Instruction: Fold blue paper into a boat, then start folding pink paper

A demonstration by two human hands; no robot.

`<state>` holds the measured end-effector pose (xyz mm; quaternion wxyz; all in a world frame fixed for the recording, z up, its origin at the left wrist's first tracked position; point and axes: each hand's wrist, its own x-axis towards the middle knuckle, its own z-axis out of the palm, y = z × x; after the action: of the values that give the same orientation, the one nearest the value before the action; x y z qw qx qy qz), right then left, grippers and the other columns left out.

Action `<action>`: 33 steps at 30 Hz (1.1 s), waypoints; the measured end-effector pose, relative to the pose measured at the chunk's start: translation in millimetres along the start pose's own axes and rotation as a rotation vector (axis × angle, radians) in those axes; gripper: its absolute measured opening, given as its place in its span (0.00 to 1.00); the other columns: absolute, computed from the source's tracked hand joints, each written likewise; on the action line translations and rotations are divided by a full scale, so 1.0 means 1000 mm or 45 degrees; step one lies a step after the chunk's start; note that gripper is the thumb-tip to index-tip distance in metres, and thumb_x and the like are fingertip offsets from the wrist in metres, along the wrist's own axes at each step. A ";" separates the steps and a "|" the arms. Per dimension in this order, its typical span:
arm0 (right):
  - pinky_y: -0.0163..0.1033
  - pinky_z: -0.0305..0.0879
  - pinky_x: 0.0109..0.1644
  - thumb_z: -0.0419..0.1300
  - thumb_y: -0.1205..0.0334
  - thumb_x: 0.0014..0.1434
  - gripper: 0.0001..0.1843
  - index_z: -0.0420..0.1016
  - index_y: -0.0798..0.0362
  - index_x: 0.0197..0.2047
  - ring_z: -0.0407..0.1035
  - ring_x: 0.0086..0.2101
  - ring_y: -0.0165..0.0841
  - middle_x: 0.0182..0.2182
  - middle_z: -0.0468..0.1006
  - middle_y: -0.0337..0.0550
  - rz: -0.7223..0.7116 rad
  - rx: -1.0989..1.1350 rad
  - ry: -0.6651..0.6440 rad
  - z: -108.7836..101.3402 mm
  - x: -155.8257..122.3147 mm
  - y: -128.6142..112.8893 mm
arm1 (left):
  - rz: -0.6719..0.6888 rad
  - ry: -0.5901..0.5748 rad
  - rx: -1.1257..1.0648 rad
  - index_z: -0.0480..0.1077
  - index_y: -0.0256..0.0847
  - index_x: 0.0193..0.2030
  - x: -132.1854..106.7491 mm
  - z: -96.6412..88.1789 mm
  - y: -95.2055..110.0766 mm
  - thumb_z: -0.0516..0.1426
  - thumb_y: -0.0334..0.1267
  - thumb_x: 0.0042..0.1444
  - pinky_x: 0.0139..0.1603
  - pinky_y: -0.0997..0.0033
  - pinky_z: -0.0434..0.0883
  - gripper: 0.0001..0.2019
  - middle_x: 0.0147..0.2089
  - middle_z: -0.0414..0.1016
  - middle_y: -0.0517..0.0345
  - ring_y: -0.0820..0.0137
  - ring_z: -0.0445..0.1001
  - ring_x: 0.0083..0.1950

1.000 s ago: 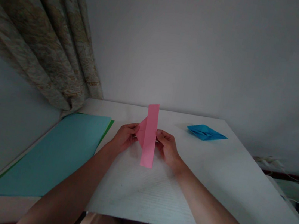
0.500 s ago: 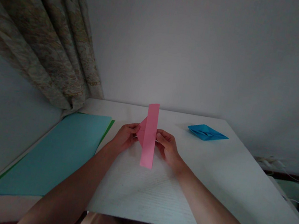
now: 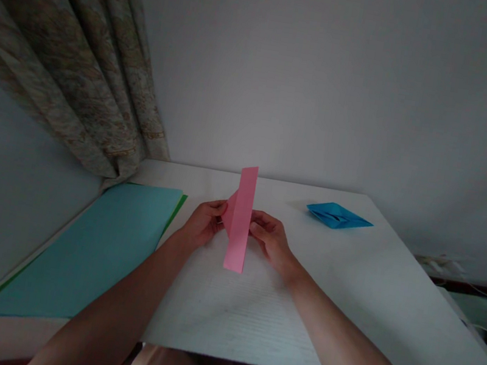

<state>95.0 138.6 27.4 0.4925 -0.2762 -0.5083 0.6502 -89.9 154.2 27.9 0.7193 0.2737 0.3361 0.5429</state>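
Observation:
A pink folded paper (image 3: pixel 241 222) is held up over the table, with a long upright strip and a pointed triangular part on its left. My left hand (image 3: pixel 204 221) pinches the tip of that triangle between thumb and fingers. At the strip's right edge is my right hand (image 3: pixel 271 236), its thumb and fingers closed on the paper; some of its fingertips are hidden behind the strip. To the right lies a blue folded paper boat (image 3: pixel 337 216), apart from both hands.
A stack of light blue paper sheets (image 3: pixel 99 246) with green edges showing lies on the left of the white table (image 3: pixel 235 323). A patterned curtain (image 3: pixel 92 54) hangs at the left, and a plain wall (image 3: pixel 310 82) stands behind the table.
The pink paper has shifted slightly to the left and tilted a little, and the fingers of my right hand moved left with it. Both hands keep hold of it.

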 end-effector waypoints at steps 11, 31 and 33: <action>0.43 0.68 0.42 0.72 0.52 0.48 0.21 0.81 0.45 0.46 0.74 0.37 0.36 0.40 0.83 0.42 0.021 -0.041 0.020 0.002 -0.002 -0.006 | 0.013 -0.004 0.033 0.78 0.29 0.40 0.001 -0.003 -0.001 0.64 0.28 0.50 0.30 0.73 0.72 0.09 0.33 0.79 0.48 0.71 0.75 0.29; 0.42 0.68 0.41 0.73 0.52 0.47 0.22 0.81 0.45 0.45 0.73 0.35 0.35 0.38 0.82 0.41 -0.004 -0.031 -0.008 0.000 0.000 -0.001 | -0.013 0.009 0.000 0.78 0.29 0.35 -0.002 0.002 0.001 0.62 0.25 0.47 0.26 0.76 0.70 0.07 0.30 0.78 0.49 0.73 0.72 0.26; 0.42 0.68 0.41 0.73 0.52 0.46 0.22 0.81 0.46 0.46 0.73 0.35 0.35 0.38 0.82 0.41 0.000 -0.043 -0.015 0.000 0.000 -0.001 | -0.002 0.006 0.013 0.78 0.30 0.34 -0.002 0.002 0.001 0.63 0.26 0.47 0.26 0.76 0.69 0.06 0.30 0.78 0.50 0.73 0.72 0.26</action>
<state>95.4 138.4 28.1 0.4848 -0.2808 -0.5222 0.6430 -89.4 152.2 30.3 0.7175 0.2758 0.3409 0.5412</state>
